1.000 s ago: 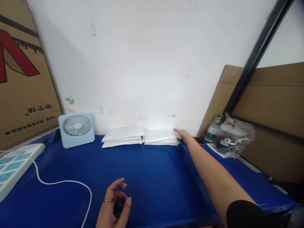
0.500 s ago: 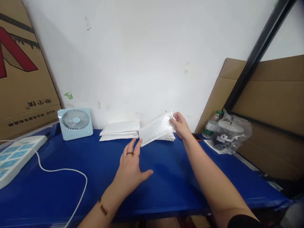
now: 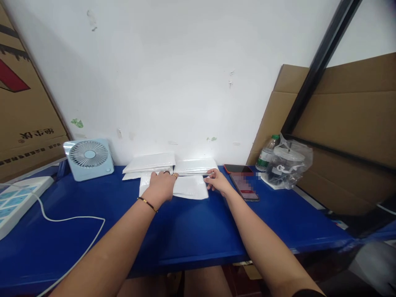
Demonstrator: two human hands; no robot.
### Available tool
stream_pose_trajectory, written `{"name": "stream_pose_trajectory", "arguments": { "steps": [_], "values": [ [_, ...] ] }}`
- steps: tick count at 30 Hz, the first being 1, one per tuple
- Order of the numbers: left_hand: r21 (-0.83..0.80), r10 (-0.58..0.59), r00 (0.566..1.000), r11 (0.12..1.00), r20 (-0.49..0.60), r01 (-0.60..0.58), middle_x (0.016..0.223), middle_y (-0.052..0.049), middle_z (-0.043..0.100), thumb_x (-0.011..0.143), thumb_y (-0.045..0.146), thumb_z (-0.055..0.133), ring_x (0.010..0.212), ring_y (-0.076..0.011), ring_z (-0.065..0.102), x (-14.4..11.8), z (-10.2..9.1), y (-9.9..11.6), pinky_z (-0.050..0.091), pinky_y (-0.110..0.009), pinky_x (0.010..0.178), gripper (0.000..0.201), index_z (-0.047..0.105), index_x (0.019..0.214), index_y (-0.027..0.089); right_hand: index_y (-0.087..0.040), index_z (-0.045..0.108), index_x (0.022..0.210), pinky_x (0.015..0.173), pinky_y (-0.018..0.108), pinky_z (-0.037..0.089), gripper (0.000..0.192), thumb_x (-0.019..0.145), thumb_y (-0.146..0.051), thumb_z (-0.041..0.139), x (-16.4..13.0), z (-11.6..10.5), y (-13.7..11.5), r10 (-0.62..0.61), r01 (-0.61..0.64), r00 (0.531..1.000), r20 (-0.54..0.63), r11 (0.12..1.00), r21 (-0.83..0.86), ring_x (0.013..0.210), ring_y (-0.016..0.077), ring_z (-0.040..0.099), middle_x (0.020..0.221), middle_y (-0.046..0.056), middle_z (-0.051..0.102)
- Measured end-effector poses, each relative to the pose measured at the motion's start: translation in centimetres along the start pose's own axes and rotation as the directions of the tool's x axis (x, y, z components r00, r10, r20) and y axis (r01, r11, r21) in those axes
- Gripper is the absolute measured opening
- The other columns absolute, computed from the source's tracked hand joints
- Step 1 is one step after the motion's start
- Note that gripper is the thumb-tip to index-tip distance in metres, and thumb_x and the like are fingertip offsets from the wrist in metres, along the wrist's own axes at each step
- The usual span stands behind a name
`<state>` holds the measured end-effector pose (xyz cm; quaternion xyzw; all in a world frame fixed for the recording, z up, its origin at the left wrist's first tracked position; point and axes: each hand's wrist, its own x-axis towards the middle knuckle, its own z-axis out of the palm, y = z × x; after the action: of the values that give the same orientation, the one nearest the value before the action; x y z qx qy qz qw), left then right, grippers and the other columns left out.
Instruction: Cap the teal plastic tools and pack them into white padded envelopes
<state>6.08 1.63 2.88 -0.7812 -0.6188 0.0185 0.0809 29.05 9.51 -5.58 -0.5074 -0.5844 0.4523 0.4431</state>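
Note:
A white padded envelope (image 3: 191, 187) lies crosswise at the front of two stacks of similar mailers. My left hand (image 3: 162, 186) is on the middle of it, with curled fingers over its far edge; the thumb is mostly hidden. At the envelope's right end, my right hand (image 3: 219, 181) has its thumb and bent fingers closed at the edge. Behind my left hand is the left stack of padded envelopes (image 3: 150, 161), its layers slightly uneven. The right stack of padded envelopes (image 3: 195, 165) sits beside it against the wall.
A light blue fan (image 3: 89, 159) and a white power strip (image 3: 26, 200) with a cable stand at left. Two phones (image 3: 238, 169) lie right of my right hand. Farther right are a green-capped bottle (image 3: 266, 154) and a plastic-bagged cup (image 3: 287, 167). Cardboard (image 3: 349, 123) borders the blue table (image 3: 192, 239).
The envelope, held up tilted by my right hand before, is now lowered before the stacks. My left hand has moved from open beside it onto it. The camera view has shifted, showing both phones.

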Motion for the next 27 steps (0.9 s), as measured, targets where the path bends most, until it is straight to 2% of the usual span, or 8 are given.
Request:
{"name": "stream_pose_trajectory", "arguments": {
  "steps": [3,7,13,20,22,24,26,27],
  "values": [
    [0.1,0.028,0.992,0.994,0.122,-0.04,0.105,-0.013,0.061,0.045,0.01,0.072,0.099,-0.0314,0.053,0.6,-2.4,0.1,0.034,-0.046,0.084,0.067,0.058,0.109,0.024,-0.02,0.047,0.092,0.032,0.015,0.032,0.031,0.066,-0.02,0.065,0.5,-0.7,0.7,0.018,-0.024,0.998,-0.064,0.995,-0.095,0.041,0.0071,0.053,0.064,-0.007,0.049],
    [0.168,0.0,0.97,0.985,0.242,-0.042,0.102,-0.014,0.063,0.041,0.006,0.073,0.092,-0.0303,0.057,0.9,-5.2,0.6,0.035,-0.045,0.083,0.06,0.064,0.099,0.022,-0.018,0.048,0.092,0.03,0.015,0.032,0.026,0.069,-0.019,0.062,0.9,-1.7,1.2,0.036,-0.045,0.995,-0.088,0.993,-0.109,0.041,0.0076,0.054,0.067,-0.004,0.054],
    [0.262,-0.006,0.976,0.964,0.216,-0.052,0.105,-0.01,0.063,0.044,0.003,0.07,0.094,-0.027,0.056,0.9,-7.7,0.9,0.035,-0.041,0.085,0.063,0.064,0.102,0.025,-0.017,0.05,0.093,0.031,0.015,0.033,0.027,0.069,-0.02,0.062,1.3,-2.3,1.7,0.048,-0.058,0.996,-0.08,0.989,-0.132,0.042,0.0083,0.054,0.07,0.0,0.06],
    [0.337,0.0,0.977,0.939,0.214,-0.074,0.105,-0.009,0.063,0.042,0.009,0.07,0.092,-0.0262,0.057,1.6,-9.5,-0.4,0.035,-0.039,0.083,0.066,0.062,0.105,0.028,-0.016,0.053,0.094,0.037,0.018,0.036,0.029,0.069,-0.025,0.064,1.2,-2.4,1.6,0.047,-0.058,0.997,-0.06,0.98,-0.193,0.045,0.0099,0.055,0.073,0.002,0.062],
    [0.344,-0.009,0.977,0.937,0.214,-0.067,0.104,-0.008,0.063,0.041,0.009,0.069,0.091,-0.026,0.057,1.8,-9.6,-1.0,0.034,-0.039,0.083,0.067,0.062,0.104,0.029,-0.016,0.056,0.093,0.045,0.02,0.041,0.03,0.068,-0.029,0.066,0.9,-2.5,1.2,0.028,-0.041,0.998,-0.062,0.976,-0.214,0.053,0.0118,0.058,0.075,0.002,0.062],
    [0.348,-0.026,0.976,0.936,0.217,-0.052,0.104,-0.007,0.063,0.04,0.007,0.068,0.09,-0.0259,0.057,1.8,-9.6,-1.7,0.034,-0.039,0.083,0.069,0.062,0.104,0.03,-0.018,0.06,0.096,0.061,0.025,0.047,0.035,0.067,-0.036,0.068,0.3,-2.6,0.5,-0.042,0.039,0.999,-0.005,0.965,-0.258,0.071,0.0157,0.062,0.086,0.004,0.064],
    [0.339,-0.039,0.978,0.94,0.207,-0.034,0.104,-0.007,0.064,0.039,0.006,0.068,0.091,-0.0264,0.057,1.7,-9.4,-2.3,0.034,-0.039,0.084,0.07,0.063,0.105,0.03,-0.022,0.06,0.107,0.081,0.031,0.045,0.047,0.067,-0.045,0.067,-0.6,-2.3,-0.3,-0.134,0.179,0.978,0.159,0.931,-0.317,0.096,0.0208,0.058,0.107,0.006,0.061],
    [0.329,-0.046,0.978,0.944,0.202,-0.024,0.104,-0.008,0.064,0.039,0.005,0.067,0.091,-0.0269,0.057,1.6,-9.4,-2.5,0.033,-0.039,0.084,0.071,0.063,0.105,0.03,-0.025,0.057,0.116,0.089,0.034,0.042,0.056,0.067,-0.05,0.066,-1.1,-2.0,-0.7,-0.169,0.258,0.949,0.267,0.902,-0.346,0.108,0.0234,0.052,0.119,0.006,0.056]
  ]
}}
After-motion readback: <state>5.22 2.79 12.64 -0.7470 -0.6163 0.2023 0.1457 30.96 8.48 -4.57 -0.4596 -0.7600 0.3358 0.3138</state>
